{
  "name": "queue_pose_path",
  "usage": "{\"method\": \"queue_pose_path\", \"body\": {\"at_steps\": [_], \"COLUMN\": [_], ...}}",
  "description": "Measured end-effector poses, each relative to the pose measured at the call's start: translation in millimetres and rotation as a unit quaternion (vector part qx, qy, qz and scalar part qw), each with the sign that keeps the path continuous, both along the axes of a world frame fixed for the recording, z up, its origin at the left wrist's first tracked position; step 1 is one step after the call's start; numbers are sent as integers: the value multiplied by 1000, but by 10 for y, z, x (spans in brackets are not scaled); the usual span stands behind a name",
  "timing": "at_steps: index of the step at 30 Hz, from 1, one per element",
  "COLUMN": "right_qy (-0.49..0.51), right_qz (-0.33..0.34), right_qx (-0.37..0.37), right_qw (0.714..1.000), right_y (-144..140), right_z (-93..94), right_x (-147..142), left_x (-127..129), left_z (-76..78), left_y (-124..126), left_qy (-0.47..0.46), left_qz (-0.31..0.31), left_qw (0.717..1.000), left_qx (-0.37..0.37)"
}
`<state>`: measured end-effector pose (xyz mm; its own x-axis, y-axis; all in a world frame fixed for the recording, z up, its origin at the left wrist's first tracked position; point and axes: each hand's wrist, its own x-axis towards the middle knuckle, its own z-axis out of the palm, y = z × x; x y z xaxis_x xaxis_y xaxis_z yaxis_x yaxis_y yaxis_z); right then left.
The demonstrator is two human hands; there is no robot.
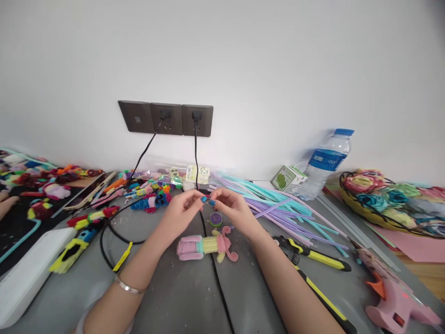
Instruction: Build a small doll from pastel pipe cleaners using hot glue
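Note:
My left hand [182, 211] and my right hand [232, 209] meet fingertip to fingertip above the grey table [181, 297], pinching something very small between them that I cannot make out. Both hands have blue nails; the left wrist wears a thin bracelet. Just below the hands lies a pink, yellow and teal pipe-cleaner doll [206, 245]. A small round purple and green piece [216, 219] sits under my right fingers.
Loose pastel pipe cleaners [278, 208] fan out to the right, with yellow-handled pliers [313, 255], a pink glue gun [392, 292], a water bottle [325, 162] and a basket of fabric flowers [385, 197]. Colourful pipe-cleaner figures [146, 195] lie left; black cables run from wall sockets [167, 118].

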<state>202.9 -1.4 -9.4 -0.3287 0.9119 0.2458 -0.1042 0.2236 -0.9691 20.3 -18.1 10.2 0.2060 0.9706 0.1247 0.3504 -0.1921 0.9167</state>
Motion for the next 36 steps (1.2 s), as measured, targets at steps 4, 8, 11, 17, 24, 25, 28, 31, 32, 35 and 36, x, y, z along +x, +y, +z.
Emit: {"method": "queue_pose_path", "body": {"at_steps": [4, 8, 11, 17, 24, 25, 28, 31, 32, 35, 36], "right_qy": [8, 16, 16, 21, -11, -18, -27, -15, -8, 16, 23], "right_qz": [23, 27, 30, 25, 14, 14, 11, 9, 10, 15, 17], "right_qx": [-2, -5, 0, 13, 16, 17, 25, 32, 32, 29, 28], "right_qw": [1000, 999, 999, 999, 1000, 1000, 999, 999, 999, 999, 999], "right_y": [3, 7, 2, 6, -6, -10, -19, -22, -22, -17, -16], "right_z": [-10, -23, -17, -32, -33, -28, -17, -22, -25, -26, -23], "right_x": [17, 24, 21, 8, -1, -2, -4, -8, -10, -11, -11], "left_x": [202, 224, 207, 186, 178, 175, 168, 167, 168, 169, 169], "left_z": [-98, -134, -136, -136, -140, -146, -163, -158, -148, -101, -84], "left_y": [-65, -75, -63, -51, -60, -58, -49, -49, -52, -68, -73], "left_qy": [-88, -128, -129, -112, -86, -82, -72, -64, -63, -61, -61], "left_qz": [0, 2, -2, -6, -11, -11, -10, -7, -5, -6, -7], "left_qw": [996, 992, 992, 993, 996, 996, 996, 996, 996, 997, 997], "left_qx": [-15, -1, 12, 26, 28, 31, 44, 54, 56, 56, 54]}}
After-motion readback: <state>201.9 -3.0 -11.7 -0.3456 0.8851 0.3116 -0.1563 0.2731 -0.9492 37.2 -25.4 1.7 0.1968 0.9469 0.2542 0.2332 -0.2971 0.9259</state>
